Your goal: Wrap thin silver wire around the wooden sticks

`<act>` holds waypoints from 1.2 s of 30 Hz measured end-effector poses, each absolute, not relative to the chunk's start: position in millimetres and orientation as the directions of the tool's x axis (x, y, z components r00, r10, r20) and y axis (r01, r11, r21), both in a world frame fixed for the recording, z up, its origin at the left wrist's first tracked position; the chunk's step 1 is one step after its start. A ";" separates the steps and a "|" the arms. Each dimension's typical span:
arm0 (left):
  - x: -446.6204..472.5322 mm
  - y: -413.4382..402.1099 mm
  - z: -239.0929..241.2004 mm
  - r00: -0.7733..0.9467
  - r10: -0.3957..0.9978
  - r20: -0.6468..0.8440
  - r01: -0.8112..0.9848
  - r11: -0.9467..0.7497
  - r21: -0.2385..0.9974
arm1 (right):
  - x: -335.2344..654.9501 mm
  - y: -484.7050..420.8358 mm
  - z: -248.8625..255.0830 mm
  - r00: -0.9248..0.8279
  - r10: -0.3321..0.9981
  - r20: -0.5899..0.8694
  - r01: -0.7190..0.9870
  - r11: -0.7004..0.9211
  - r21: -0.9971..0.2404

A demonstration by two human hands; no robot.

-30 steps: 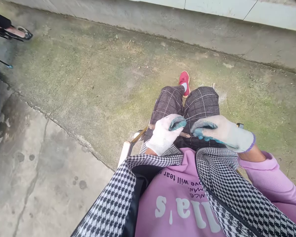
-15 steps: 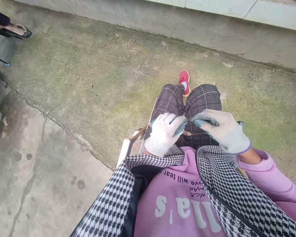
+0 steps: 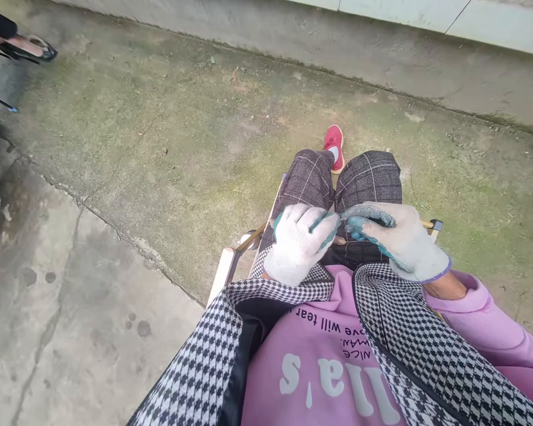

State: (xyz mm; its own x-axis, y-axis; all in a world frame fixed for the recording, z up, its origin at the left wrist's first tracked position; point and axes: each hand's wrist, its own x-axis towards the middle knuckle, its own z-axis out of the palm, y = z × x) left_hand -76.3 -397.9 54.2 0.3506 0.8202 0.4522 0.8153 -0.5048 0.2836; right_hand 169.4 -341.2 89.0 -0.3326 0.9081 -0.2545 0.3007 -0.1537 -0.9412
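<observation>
Over my lap, my left hand (image 3: 301,244) wears a white knit glove with a teal coating on the palm side. Its fingers are curled closed, and a small pale-brown tip (image 3: 339,240) pokes out beneath it; the rest of that piece is hidden. My right hand (image 3: 388,236), in a matching glove, is pinched with thumb and fingers together. Its fingertips are right by the left thumb, at about the same height. Whatever lies in the right pinch is too small to make out. Dark checked trousers (image 3: 368,177) lie beneath both hands.
I sit in a chair with a pale left armrest (image 3: 224,269) and a right armrest end (image 3: 436,225). My red shoe (image 3: 334,145) rests on mossy concrete ground (image 3: 182,154). A low wall (image 3: 382,53) runs ahead. Another person's foot (image 3: 35,47) is at far left.
My right hand has moved slightly left, narrowing the gap to the left thumb. My left hand stays nearly in place. More of the right armrest shows.
</observation>
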 end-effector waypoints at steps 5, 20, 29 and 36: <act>-75.2 -398.5 56.6 0.359 0.822 0.443 0.810 -0.509 0.290 | 164.6 -346.1 86.7 -0.267 0.929 -0.256 0.238 -0.194 -0.952; -63.0 -396.1 68.9 0.093 0.990 0.108 0.548 -0.142 0.824 | 174.2 -352.8 86.5 -0.399 0.916 0.030 0.429 0.216 -0.877; -65.6 -389.0 72.3 0.129 0.990 -0.062 0.185 0.037 0.982 | 179.1 -346.9 89.3 -0.417 0.909 0.008 0.378 0.181 -0.908; -82.3 -383.9 69.1 0.495 0.803 0.333 0.649 -0.596 0.473 | 169.0 -334.6 90.1 -0.480 0.777 -0.407 0.146 -0.387 -0.910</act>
